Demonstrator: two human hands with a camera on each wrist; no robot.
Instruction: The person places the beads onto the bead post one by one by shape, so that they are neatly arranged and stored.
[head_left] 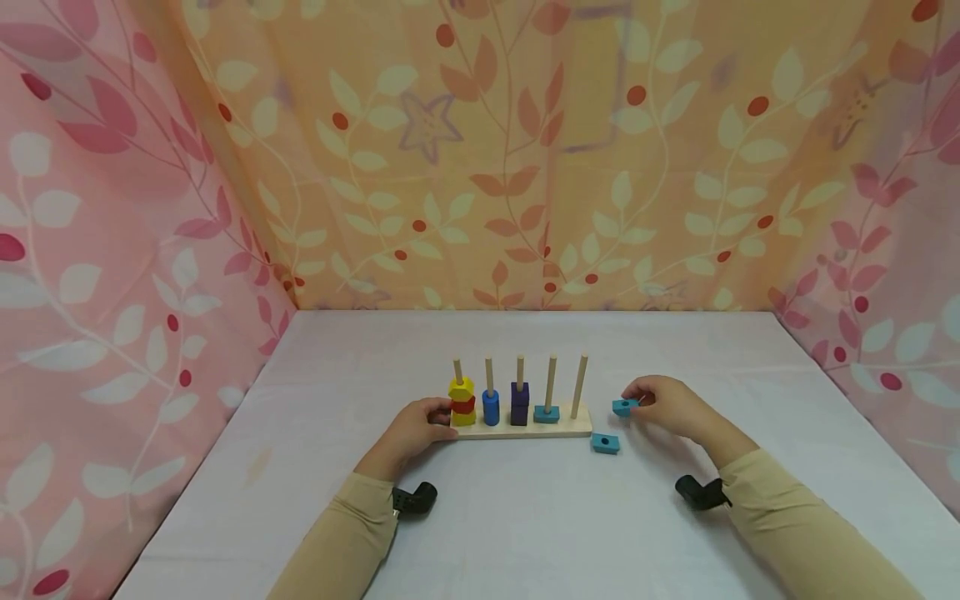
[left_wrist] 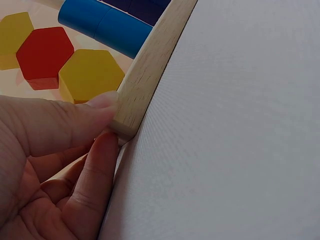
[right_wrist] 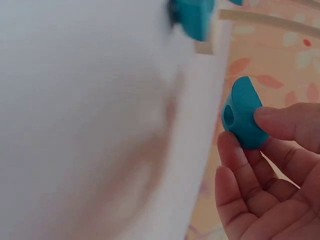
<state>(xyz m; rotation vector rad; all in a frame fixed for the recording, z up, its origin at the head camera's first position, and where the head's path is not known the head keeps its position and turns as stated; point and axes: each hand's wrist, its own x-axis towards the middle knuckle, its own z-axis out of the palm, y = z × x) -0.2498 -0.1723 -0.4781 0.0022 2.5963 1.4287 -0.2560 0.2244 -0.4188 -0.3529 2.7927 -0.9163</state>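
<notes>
A wooden peg board (head_left: 558, 430) with several upright pegs stands on the white table. My left hand (head_left: 411, 432) holds its left end, the thumb and fingertips against the corner of the base (left_wrist: 145, 75). Yellow and red hexagonal blocks (left_wrist: 45, 57) are stacked on the nearest peg. Right of the board, my right hand (head_left: 670, 407) pinches a teal half-round block (right_wrist: 245, 115) between thumb and fingers, raised off the table; its hole shows. Another teal block (head_left: 605, 443) lies by the board's right front corner.
Blue cylinders (head_left: 491, 408), dark purple square blocks (head_left: 519, 403) and one teal block (head_left: 547, 414) sit on the middle pegs. The rightmost peg (head_left: 580, 386) is bare. Floral curtains (head_left: 517, 167) hang behind the table and at both sides.
</notes>
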